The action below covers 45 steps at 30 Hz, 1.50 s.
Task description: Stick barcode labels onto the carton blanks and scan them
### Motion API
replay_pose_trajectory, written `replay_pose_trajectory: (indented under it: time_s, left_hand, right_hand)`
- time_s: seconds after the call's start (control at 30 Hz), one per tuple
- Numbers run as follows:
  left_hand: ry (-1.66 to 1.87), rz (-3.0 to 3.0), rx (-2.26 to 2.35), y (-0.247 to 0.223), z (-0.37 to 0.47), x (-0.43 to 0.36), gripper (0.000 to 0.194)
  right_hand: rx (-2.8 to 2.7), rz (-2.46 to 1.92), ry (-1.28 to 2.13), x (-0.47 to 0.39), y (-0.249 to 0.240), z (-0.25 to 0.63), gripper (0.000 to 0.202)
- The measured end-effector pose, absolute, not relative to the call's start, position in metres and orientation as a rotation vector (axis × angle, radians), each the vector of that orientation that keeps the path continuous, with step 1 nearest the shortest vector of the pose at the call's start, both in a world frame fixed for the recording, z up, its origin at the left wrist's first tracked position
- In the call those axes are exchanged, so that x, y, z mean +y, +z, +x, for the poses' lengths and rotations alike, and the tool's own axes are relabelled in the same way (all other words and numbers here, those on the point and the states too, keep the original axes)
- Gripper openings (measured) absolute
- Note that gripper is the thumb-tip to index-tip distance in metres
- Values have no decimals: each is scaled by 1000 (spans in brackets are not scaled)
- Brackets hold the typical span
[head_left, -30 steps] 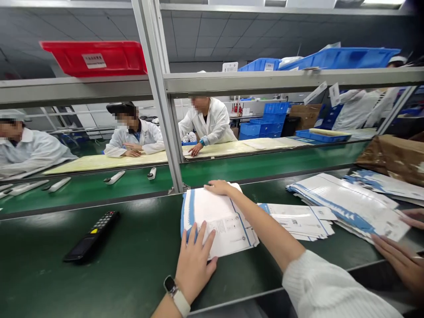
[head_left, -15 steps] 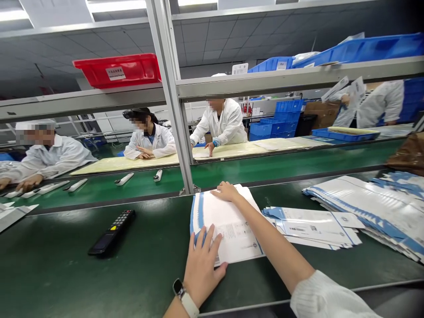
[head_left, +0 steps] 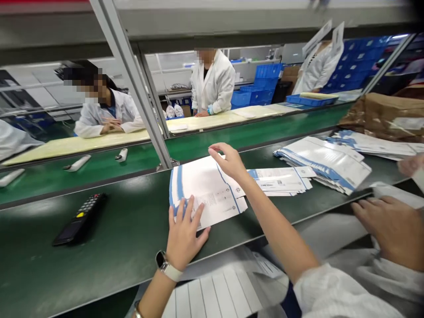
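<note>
A stack of flat, folded white-and-blue printed cartons (head_left: pixel 198 176) lies on the green bench in front of me. My left hand (head_left: pixel 187 229) rests on its near left corner with fingers spread. At the far right of the stack is my right hand (head_left: pixel 230 163), its fingers bent and somewhat apart; whether the fingertips touch the cartons is hard to make out. To the right, beside my right forearm, lies a smaller fanned pile of similar cartons (head_left: pixel 281 181). A black remote-like handheld device (head_left: pixel 79 221) with a yellow button sits on the left.
Another person's hand (head_left: pixel 387 225) reaches in at the right. A larger carton pile (head_left: pixel 324 161) and a brown plastic bag (head_left: pixel 380 117) lie farther right. A metal post (head_left: pixel 132 79) rises behind the stack. White handheld devices (head_left: pixel 79 163) lie on the green belt; co-workers sit or stand beyond.
My view has tilted down and turned right. My right hand, flat on the stack before, is now bent at its far right side. Another person's hands have appeared at the right.
</note>
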<state>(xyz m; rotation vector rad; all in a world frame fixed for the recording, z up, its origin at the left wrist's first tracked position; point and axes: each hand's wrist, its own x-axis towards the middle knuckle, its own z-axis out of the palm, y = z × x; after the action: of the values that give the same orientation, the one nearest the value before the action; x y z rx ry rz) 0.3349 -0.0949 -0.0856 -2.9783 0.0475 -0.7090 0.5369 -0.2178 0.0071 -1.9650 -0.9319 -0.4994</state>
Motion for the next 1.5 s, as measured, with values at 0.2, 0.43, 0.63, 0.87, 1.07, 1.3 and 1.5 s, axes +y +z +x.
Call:
replay_pose_trajectory:
  time_s: [0.2, 0.43, 0.63, 0.87, 1.07, 1.3, 1.5]
  left_hand:
    - [-823, -3000, 114, -81, 316, -103, 52]
    - [-1158, -3283, 389, -133, 238, -124, 34]
    - [-398, -3366, -52, -195, 220, -123, 29]
    - [-81, -3478, 330, -189, 211, -153, 39]
    - [125, -3311, 446, -207, 209, -164, 68]
    - [49, -3135, 560, -197, 190, -118, 54]
    - [-43, -3291, 315, -180, 154, -75, 49]
  right_hand:
    - [-498, -1738, -633, -293, -66, 396, 11]
    - [-729, -2223, -122, -332, -189, 327, 29]
    - [-760, -2481, 514, -340, -221, 342, 61]
    - [-480, -2439, 313, -374, -240, 345, 53]
    - [-298, -2525, 764, -414, -284, 357, 58]
    - [-48, -2592, 454, -418, -276, 363, 40]
    - [-198, -2368, -102, -388, -219, 343, 41]
